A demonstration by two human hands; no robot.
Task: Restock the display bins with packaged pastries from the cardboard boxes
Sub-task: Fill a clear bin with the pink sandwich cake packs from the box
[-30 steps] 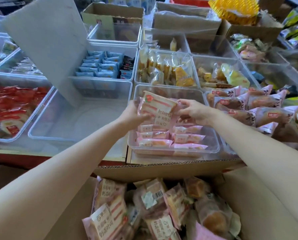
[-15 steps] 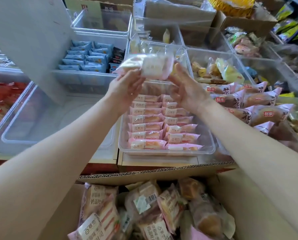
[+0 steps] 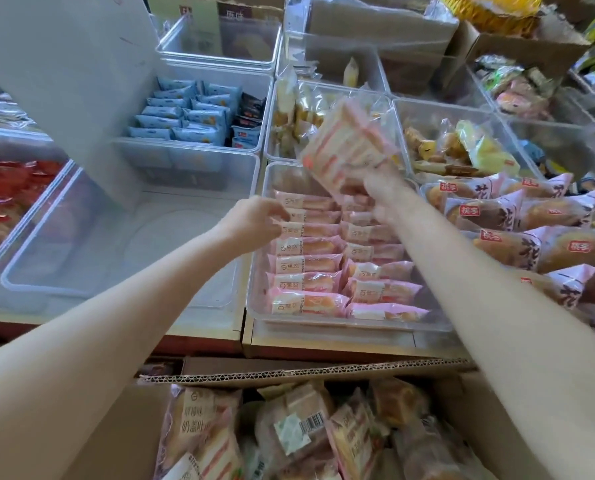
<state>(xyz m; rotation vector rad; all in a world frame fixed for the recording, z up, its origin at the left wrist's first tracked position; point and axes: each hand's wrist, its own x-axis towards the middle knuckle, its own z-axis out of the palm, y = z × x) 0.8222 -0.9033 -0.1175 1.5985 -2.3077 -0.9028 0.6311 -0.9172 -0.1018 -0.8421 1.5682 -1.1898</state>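
My right hand (image 3: 380,190) grips a pink-wrapped pastry pack (image 3: 346,147), tilted and blurred, above the far end of a clear display bin (image 3: 258,299). That bin holds two rows of the same pink pastry packs (image 3: 306,265) standing on edge. My left hand (image 3: 254,221) reaches into the left row, fingers curled at the top of one pack there. Below, at the bottom of the view, an open cardboard box (image 3: 289,374) holds several more pink packs (image 3: 202,431).
An empty clear bin (image 3: 81,289) lies left of the pink one, with a grey card sheet (image 3: 67,71) leaning over it. Bins of blue packets (image 3: 188,116), yellow snacks (image 3: 476,150) and brown buns (image 3: 531,220) surround it. Red packets (image 3: 5,195) sit far left.
The left hand let go of the raised pack and dropped to the left row in the bin. The right hand alone now holds the pack, shifted right and tilted.
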